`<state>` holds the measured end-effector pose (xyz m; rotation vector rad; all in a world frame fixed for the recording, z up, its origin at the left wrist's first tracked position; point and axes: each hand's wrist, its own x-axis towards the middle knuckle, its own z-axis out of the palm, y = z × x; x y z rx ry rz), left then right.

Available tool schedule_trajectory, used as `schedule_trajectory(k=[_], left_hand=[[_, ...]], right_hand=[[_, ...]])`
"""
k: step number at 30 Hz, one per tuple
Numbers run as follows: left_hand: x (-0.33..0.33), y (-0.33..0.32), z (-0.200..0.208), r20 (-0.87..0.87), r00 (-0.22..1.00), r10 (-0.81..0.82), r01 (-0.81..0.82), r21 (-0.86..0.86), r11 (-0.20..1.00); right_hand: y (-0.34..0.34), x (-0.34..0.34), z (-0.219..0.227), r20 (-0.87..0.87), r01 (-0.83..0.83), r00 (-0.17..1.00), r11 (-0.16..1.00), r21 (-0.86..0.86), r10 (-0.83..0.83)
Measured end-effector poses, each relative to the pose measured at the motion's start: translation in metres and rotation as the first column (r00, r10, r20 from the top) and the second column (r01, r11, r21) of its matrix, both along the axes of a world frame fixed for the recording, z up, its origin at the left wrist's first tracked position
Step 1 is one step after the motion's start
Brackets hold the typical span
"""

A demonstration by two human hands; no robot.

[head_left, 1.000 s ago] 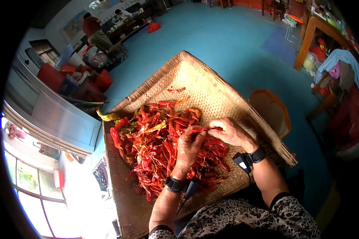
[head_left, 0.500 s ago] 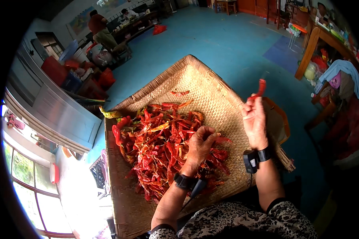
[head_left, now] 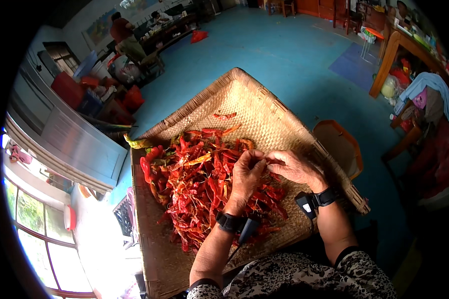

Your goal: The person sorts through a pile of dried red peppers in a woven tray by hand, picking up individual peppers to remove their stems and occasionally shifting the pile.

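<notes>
A heap of dried red chili peppers (head_left: 199, 184), a few orange or yellowish, lies in a woven basket tray (head_left: 279, 124). Over the heap's right side my two hands meet at the fingertips. My left hand (head_left: 245, 177) is closed in a pinch on a red chili pepper (head_left: 274, 175), mostly covered by the fingers. From the right, my right hand (head_left: 297, 168) pinches at the same spot, thumb and forefinger together. Exactly where each grips the pepper is hidden. Black bands with small devices sit on both wrists.
An orange-rimmed container (head_left: 354, 149) stands on the blue floor just beyond the tray's right edge. A yellow-green pepper (head_left: 137, 143) rests on the left rim. A wooden table (head_left: 384, 65) and a cloth-draped chair (head_left: 429, 92) are at right. Another person (head_left: 122, 32) is far left.
My right hand has come down and left from beside the tray to meet my left hand. The red chili pepper it held up is no longer visible there. My left hand has shifted slightly.
</notes>
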<state>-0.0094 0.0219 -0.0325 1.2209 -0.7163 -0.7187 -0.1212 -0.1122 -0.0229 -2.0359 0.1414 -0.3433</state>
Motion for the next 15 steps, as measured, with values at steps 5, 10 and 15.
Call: schedule_trajectory(k=[5,10,15], left_hand=[[-0.001,0.005,-0.007,-0.052,0.998,-0.022,0.023,0.001,1.000],[-0.006,0.006,0.006,0.003,1.000,0.014,-0.014,0.039,0.999],[0.005,0.010,0.015,0.052,0.990,0.129,-0.131,0.053,0.990]], right_hand=[[0.005,-0.003,0.000,-0.044,-0.016,0.999,0.998,0.054,0.018],[0.006,-0.006,0.004,-0.126,-0.011,0.992,0.998,-0.065,0.002],[-0.007,-0.003,0.004,0.077,0.136,0.980,0.902,0.409,-0.182]])
